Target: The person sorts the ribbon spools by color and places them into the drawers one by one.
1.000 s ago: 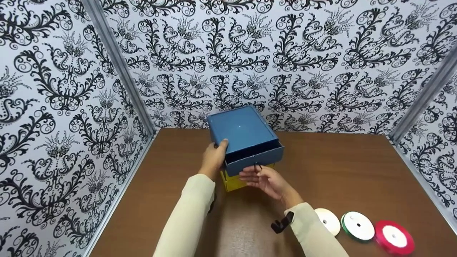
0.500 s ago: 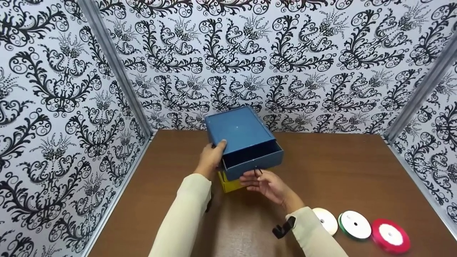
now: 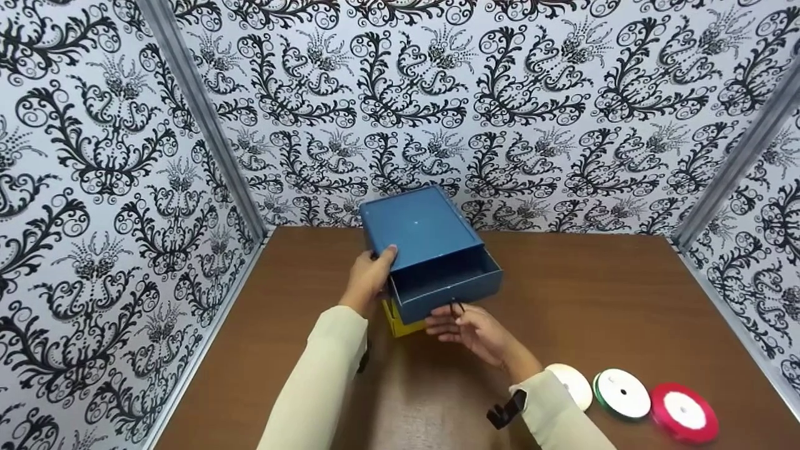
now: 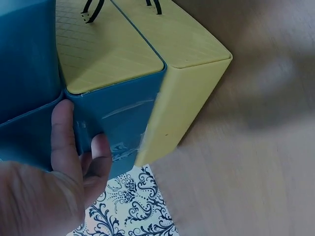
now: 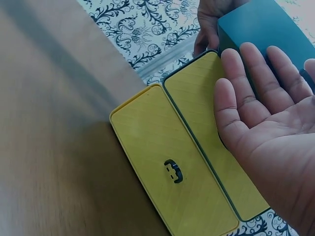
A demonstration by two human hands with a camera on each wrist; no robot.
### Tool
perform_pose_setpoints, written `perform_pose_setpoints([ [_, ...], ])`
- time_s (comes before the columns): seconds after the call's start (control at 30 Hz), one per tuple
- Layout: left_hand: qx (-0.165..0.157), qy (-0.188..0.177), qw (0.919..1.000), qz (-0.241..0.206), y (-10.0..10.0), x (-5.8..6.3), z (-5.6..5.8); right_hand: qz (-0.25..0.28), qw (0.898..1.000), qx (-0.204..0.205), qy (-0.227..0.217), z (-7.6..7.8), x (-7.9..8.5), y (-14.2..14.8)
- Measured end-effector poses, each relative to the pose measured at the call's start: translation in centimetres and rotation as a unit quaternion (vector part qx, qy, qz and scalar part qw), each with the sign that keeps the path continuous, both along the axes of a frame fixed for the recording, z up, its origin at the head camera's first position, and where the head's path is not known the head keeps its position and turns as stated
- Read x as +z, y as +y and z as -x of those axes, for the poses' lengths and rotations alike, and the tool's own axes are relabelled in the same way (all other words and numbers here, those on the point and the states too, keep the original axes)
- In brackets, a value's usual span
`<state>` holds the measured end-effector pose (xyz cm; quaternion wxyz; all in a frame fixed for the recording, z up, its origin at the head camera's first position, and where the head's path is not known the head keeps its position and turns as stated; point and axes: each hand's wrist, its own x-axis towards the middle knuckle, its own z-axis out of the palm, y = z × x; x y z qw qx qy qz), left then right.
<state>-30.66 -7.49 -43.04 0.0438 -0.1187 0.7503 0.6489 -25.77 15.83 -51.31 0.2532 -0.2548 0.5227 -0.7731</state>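
Farther out than half a second ago, the blue drawer (image 3: pixel 425 305) now juts well past the front of its blue cabinet (image 3: pixel 417 226), and the person's right grip (image 3: pixel 478 334) has come with it toward the table's front edge. Thumb and forefinger of that grip pinch the black loop (image 5: pixel 307 80) on the drawer front, while the other fingers reach out fairly straight. On the cabinet's left side the left grip (image 3: pixel 370 273) holds on, thumb over the top by the front left corner and fingers bent against the side; it has hardly shifted. Cabinet and drawer stand nearer the back edge of the table (image 3: pixel 594 300), a little left of its middle, turned at a slant. Below the pulled drawer I see an upper yellow front (image 5: pixel 199 105) rimmed in blue and a lower yellow front (image 5: pixel 162 123). Toward the table's front right corner lie a cream spool (image 3: pixel 576 382), partly behind the right sleeve (image 3: pixel 562 415), a green-edged white spool (image 3: pixel 634 390) and a red spool (image 3: pixel 684 411).
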Motion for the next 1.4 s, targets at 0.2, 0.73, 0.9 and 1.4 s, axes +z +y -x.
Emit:
perform_pose_setpoints([
  [0.2,0.009,0.011,0.9998,0.016,0.2,0.1,0.0,-0.014,1.000,0.001,0.002,-0.7,0.0,0.4],
  [0.73,0.005,0.023,0.9992,0.031,0.3,0.1,-0.1,-0.052,0.999,0.007,0.008,-2.2,0.3,1.8],
  [0.9,0.013,0.042,0.9970,0.063,0.4,0.2,-0.2,-0.051,0.998,0.011,0.017,-2.6,0.3,1.9],
  [1.4,0.026,0.069,0.9924,0.099,0.2,0.0,-0.1,-0.014,0.997,0.019,0.072,-3.4,-0.6,1.9],
])
